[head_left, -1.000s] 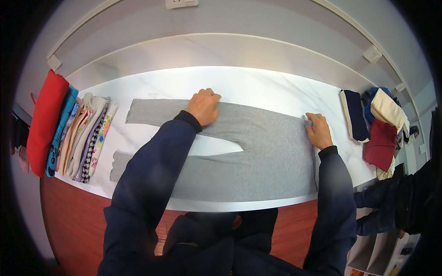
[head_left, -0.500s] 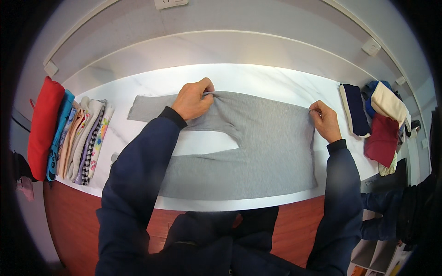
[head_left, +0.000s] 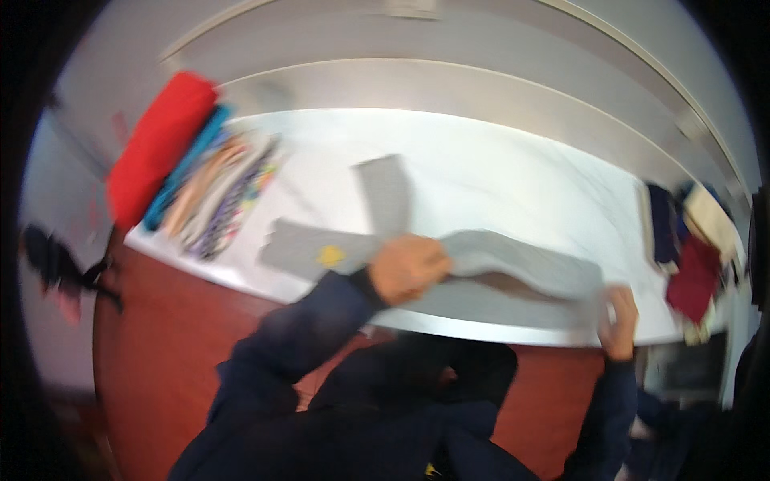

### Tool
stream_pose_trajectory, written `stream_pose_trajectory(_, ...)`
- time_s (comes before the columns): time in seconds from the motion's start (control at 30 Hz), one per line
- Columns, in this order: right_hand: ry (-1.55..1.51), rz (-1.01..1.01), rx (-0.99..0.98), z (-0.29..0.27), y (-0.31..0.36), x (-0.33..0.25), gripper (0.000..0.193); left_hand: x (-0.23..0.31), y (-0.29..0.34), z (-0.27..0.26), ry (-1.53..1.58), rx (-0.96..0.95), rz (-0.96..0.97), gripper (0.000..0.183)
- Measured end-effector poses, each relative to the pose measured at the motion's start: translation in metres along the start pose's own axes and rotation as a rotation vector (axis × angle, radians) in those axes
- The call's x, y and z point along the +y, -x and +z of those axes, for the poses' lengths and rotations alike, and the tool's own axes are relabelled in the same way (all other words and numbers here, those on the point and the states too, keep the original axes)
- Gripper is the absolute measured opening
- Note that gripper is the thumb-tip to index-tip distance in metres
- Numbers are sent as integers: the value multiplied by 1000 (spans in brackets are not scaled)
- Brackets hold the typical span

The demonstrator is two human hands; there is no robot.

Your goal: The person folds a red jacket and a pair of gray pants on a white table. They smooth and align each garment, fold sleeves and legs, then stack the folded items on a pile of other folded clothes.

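While L hand [head_left: 409, 268] blocks pants [head_left: 521, 255], clothes [head_left: 218, 192] prob. folded.

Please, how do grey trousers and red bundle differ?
The grey trousers are partly folded and spread wide; the red bundle is compact. The trousers have a yellow patch; the bundle looks plain. The left hand is on the trousers; neither hand touches the bundle. Both are cloth.

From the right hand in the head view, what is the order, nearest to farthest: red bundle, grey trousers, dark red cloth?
1. Grey trousers, directly at the right hand.
2. Dark red cloth, on the hand's right.
3. Red bundle, at the far left.
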State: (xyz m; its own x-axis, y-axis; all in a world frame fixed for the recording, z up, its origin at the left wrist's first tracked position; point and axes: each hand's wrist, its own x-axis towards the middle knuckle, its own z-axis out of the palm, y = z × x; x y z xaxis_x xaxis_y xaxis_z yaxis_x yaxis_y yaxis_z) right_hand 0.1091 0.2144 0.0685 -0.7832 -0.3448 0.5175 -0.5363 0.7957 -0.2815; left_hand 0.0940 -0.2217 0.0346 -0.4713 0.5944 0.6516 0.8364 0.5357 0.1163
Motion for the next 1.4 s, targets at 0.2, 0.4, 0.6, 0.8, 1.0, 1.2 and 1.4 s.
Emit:
stream_pose_trajectory(0.2, -38, 106, -172, 20, 41, 9, 26, 28, 34, 27, -206, -117, -172, 14)
stream_pose_trajectory(0.4, 86, -47, -181, 13, 37, 14, 29, 57, 21, 42, -201, -87, -263, 21)
stream_pose_trajectory(0.6, 20, -136, -67, 37, 26, -17, 30, 88, -30, 104, -20, 40, -252, 36)
stream_pose_trajectory(0.8, 53, -162, -152, 58, 32, -25, 30, 89, -26, 137, 9, -35, -299, 46)
stream_pose_trajectory(1.0, -47, -65, -106, 64, 57, -30, 37, 88, -20, 130, 16, -5, -271, 47)
stream_pose_trajectory(1.2, 55, 39, 100, 49, 66, -26, 37, 87, -18, 113, 31, -64, -312, 47)
stream_pose_trajectory(1.4, 10, 179, 170, 35, 69, -17, 38, 84, -23, 87, 122, -71, -304, 45)
